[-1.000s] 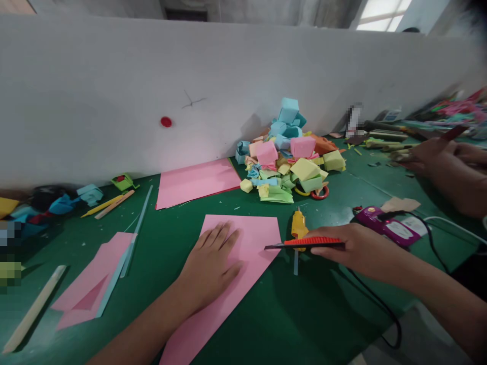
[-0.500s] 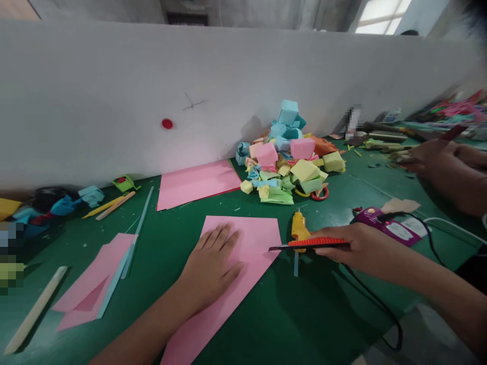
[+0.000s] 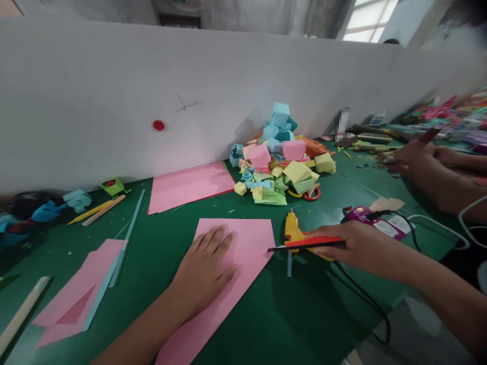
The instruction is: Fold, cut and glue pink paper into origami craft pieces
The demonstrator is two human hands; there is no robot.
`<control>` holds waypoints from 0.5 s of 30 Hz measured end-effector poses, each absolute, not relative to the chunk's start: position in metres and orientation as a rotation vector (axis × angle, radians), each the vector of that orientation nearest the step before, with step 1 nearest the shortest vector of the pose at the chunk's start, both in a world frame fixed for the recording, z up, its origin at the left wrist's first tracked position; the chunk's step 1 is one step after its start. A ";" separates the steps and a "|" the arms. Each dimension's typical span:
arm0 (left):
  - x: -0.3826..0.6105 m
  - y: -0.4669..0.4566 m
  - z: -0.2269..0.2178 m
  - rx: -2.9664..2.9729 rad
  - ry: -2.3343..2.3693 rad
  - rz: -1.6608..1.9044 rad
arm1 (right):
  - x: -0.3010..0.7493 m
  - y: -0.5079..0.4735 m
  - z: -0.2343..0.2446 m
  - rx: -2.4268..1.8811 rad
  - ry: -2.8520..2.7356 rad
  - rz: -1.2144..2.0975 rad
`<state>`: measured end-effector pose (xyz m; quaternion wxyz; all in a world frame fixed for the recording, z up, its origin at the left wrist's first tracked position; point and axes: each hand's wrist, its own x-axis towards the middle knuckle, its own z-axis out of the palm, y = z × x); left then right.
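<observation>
My left hand (image 3: 203, 271) lies flat, fingers spread, on a pink paper sheet (image 3: 251, 241) on the green table (image 3: 304, 314). My right hand (image 3: 352, 247) grips an orange-handled utility knife (image 3: 304, 244), blade pointing left at the sheet's right edge. Just behind the knife lies a yellow glue gun (image 3: 292, 229) with a black cord.
A pile of folded coloured paper boxes (image 3: 281, 157) sits by the white partition (image 3: 114, 101). More pink sheets lie at back centre (image 3: 190, 185) and left front (image 3: 79, 294). A purple tool (image 3: 375, 223) lies right. Another person's hands (image 3: 426, 162) work at the far right.
The view has shifted slightly so everything sits a little further left. Both hands hold much the same pose, knife still at the sheet's right edge.
</observation>
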<state>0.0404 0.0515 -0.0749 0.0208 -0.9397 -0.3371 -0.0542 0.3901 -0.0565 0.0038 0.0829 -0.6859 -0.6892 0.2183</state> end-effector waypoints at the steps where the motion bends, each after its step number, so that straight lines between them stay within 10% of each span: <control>1: 0.040 0.052 -0.075 -2.914 -1.038 -0.181 | 0.390 -0.057 0.005 -2.047 -2.047 0.657; 15: 0.040 0.058 -0.079 -2.897 -0.985 -0.216 | 0.391 -0.060 0.016 -2.023 -2.058 0.657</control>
